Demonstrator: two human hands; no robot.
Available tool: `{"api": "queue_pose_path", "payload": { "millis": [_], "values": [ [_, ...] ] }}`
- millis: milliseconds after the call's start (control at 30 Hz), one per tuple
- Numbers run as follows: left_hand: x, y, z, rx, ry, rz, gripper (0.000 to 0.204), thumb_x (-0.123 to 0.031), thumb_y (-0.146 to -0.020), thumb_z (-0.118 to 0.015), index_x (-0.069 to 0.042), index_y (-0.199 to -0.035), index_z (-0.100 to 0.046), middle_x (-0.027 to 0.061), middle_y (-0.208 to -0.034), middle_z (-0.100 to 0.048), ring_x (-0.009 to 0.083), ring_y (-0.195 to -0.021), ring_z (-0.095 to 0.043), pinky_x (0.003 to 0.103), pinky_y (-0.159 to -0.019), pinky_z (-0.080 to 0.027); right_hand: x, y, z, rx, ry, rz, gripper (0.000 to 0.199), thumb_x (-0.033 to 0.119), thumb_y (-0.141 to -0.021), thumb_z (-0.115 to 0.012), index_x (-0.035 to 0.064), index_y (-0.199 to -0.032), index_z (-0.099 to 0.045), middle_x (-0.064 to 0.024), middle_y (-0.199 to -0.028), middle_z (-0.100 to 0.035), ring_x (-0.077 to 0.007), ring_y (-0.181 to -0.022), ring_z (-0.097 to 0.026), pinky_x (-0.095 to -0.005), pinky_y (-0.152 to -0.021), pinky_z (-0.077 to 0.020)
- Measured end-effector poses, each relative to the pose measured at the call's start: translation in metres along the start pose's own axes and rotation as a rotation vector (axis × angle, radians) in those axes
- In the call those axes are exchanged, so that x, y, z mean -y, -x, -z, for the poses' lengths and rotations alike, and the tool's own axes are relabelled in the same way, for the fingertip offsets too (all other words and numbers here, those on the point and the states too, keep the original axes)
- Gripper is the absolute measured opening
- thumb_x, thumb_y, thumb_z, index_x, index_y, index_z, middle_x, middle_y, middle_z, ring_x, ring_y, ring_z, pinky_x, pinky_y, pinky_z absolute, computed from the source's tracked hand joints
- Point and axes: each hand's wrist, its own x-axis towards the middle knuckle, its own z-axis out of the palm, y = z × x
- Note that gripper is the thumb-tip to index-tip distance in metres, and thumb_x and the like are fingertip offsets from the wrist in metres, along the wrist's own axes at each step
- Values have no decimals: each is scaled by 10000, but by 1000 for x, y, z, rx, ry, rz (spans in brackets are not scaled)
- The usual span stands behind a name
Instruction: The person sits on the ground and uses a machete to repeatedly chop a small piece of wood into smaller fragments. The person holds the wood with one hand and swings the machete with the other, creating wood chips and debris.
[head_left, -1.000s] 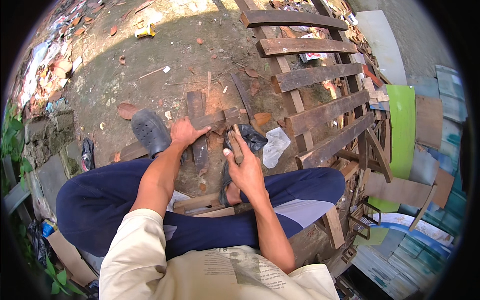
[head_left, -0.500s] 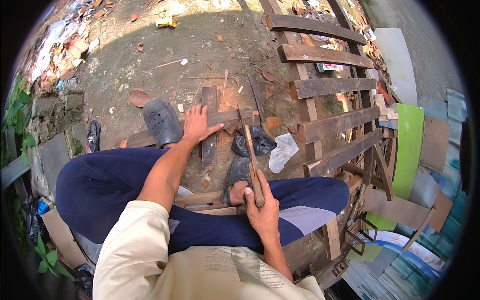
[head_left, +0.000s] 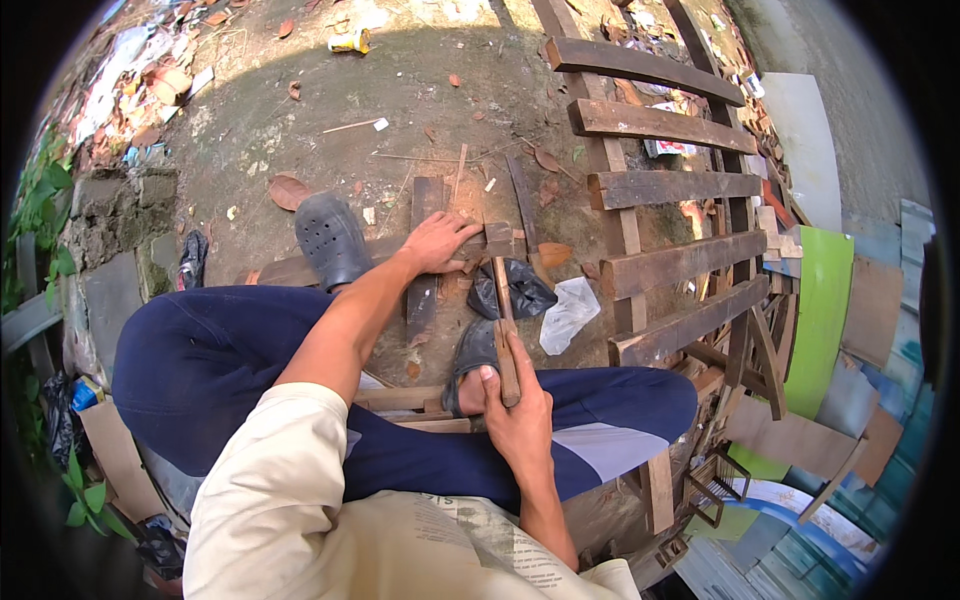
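**Board (head_left: 385, 247) lies under foot and left hand (head_left: 440, 243), tool (head_left: 503, 290) in right hand (head_left: 520, 420)**

The slatted wooden frame (head_left: 675, 190) takes up the right side, beyond the bent right knee; its place there leaves room for the legs.

On the ground ahead, the board runs crosswise over a second board (head_left: 424, 203), which probably props it up a little. The left clog (head_left: 330, 240) sits over the board's left part, seemingly weighing it down.

The wooden-handled tool points away from the body, its blocky head at the board's right end; whether they touch, I cannot tell. The right hand's fingers are wrapped around the handle's near end, perhaps for reach and control.

The left hand lies palm down across the board, fingers stretched out rather than clenched, apparently to steady it near the tool head.

A black plastic bag (head_left: 525, 285) lies just beside the handle, with a clear plastic piece (head_left: 572, 312) next to it.
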Motion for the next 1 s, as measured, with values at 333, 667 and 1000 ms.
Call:
{"api": "queue_pose_path", "payload": {
  "millis": [333,667,1000],
  "values": [
    [-10,1,7,-69,-96,14,833,-412,-788,-829,-155,-1502,-486,107,-1280,-611,302,-1283,-528,475,-1205,-298,6,-2,11,56,-75,-17,624,263,-1018,-658,93,-1569,-420,-317,-1103,-715,-491,-966,-708,-513,-822,-579],
    [-3,1,1,-63,-62,14,852,-395,-738,-837,-102,-1467,-509,139,-1294,-601,323,-1342,-484,511,-1239,-251,14,-15,8,72,-16,-113,571,250,-995,-688,115,-1515,-495,-333,-995,-709,-509,-937,-693,-509,-798,-553],
    [1,4,0,-81,-72,18,865,-396,-712,-857,-99,-1451,-519,131,-1289,-605,317,-1360,-480,526,-1245,-235,19,-34,15,129,-63,-181,565,230,-983,-688,104,-1504,-509,-319,-1178,-688,-512,-1093,-648,-507,-900,-539]
  ]
}}
